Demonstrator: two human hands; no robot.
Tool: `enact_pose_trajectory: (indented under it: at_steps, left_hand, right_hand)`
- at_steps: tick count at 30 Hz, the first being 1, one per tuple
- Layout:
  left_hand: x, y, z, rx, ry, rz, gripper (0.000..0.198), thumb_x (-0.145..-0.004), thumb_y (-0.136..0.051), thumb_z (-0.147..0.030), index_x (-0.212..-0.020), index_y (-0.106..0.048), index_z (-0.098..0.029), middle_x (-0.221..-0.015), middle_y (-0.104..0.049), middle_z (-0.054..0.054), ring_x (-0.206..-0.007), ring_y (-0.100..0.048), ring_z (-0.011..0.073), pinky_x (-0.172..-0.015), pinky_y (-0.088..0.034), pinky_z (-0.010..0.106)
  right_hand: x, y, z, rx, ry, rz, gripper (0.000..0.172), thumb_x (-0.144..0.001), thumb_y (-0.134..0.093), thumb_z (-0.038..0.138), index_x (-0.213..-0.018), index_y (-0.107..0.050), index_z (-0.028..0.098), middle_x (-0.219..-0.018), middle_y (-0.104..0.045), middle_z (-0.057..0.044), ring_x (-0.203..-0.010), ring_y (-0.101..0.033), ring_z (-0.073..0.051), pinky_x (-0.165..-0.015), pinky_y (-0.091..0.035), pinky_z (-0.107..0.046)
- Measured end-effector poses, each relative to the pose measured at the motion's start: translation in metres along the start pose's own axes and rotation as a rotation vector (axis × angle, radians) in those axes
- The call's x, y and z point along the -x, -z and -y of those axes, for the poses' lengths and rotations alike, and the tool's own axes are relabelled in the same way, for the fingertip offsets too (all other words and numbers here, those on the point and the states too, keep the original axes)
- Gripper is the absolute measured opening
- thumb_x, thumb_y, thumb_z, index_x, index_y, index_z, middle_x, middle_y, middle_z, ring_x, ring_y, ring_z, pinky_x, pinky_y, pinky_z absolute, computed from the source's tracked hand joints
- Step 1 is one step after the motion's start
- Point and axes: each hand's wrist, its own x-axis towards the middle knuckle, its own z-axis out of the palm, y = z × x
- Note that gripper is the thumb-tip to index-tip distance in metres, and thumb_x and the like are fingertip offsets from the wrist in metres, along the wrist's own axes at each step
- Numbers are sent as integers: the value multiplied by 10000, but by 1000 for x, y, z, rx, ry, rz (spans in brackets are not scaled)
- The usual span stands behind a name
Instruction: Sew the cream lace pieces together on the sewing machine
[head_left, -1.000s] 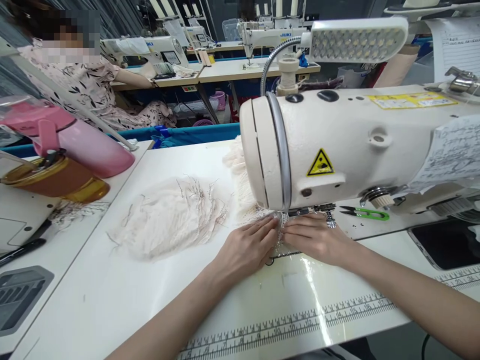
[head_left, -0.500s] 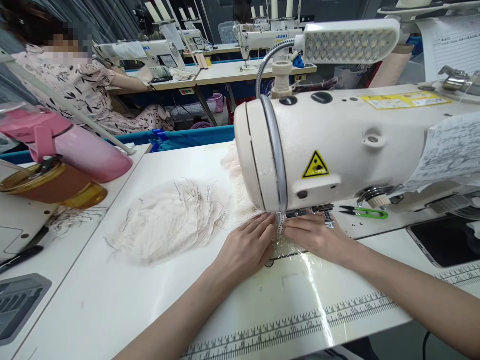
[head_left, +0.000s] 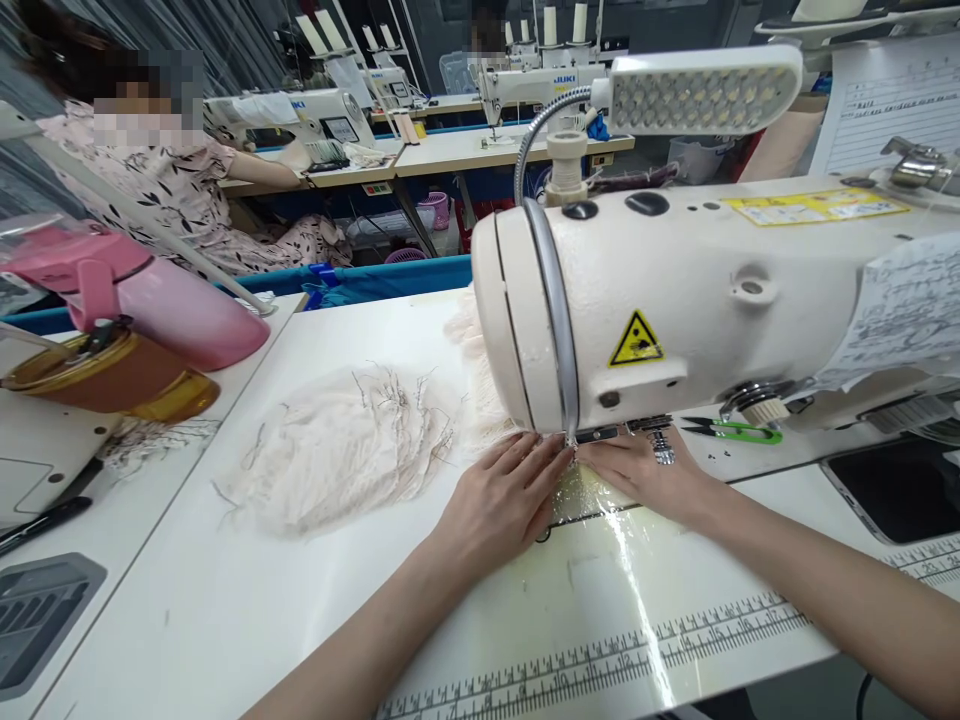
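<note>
My left hand (head_left: 501,498) lies palm down with its fingers stretched forward beside the needle area of a white sewing machine (head_left: 690,270). Pale, fringed fabric (head_left: 486,402) spreads out behind its fingertips and partly under the machine head. To the right of the presser foot, my right hand (head_left: 649,478) rests low with fingers extended, its fingertips partly hidden under the head. The two hands nearly meet at the shiny needle plate (head_left: 589,494). What lies beneath the fingers is mostly covered.
A heap of sheer cream fabric (head_left: 330,450) with loose threads lies to the left. Green thread snips (head_left: 739,431) and a phone (head_left: 900,490) are on the right. A pink bottle (head_left: 187,300) and an amber cup (head_left: 112,370) stand far left. A co-worker (head_left: 157,200) sits beyond.
My left hand's fingers have slid slightly to the right, over the strip that showed between the hands. The whole view has shifted a little; the fabric heap lies as before.
</note>
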Motion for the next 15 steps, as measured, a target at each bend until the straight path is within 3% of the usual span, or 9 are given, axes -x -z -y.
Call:
enact_pose_trajectory:
  at_steps: [6, 15]
  left_hand:
    - [-1, -1, 0, -26, 5, -12, 370, -918, -435, -226, -1258, -550, -139, -1260, -586, 97, -1128, -577, 266, -933, -512, 417]
    - [-1, -1, 1, -21, 13, 9, 365, -928, -417, -239, -1258, -544, -148, -1230, -604, 92, -1122, -579, 253, -948, -491, 411]
  right_hand:
    - [5, -5, -6, -60, -47, 7, 263, -929, -445, 226, -1056, -645, 340, -906, -658, -15, -839, -628, -189, -625, -550, -319]
    - [-5, 7, -6, -228, -63, 55, 372, -943, -342, 174, -1077, -647, 339, -890, -688, 18, -797, -641, -169, -669, -530, -316]
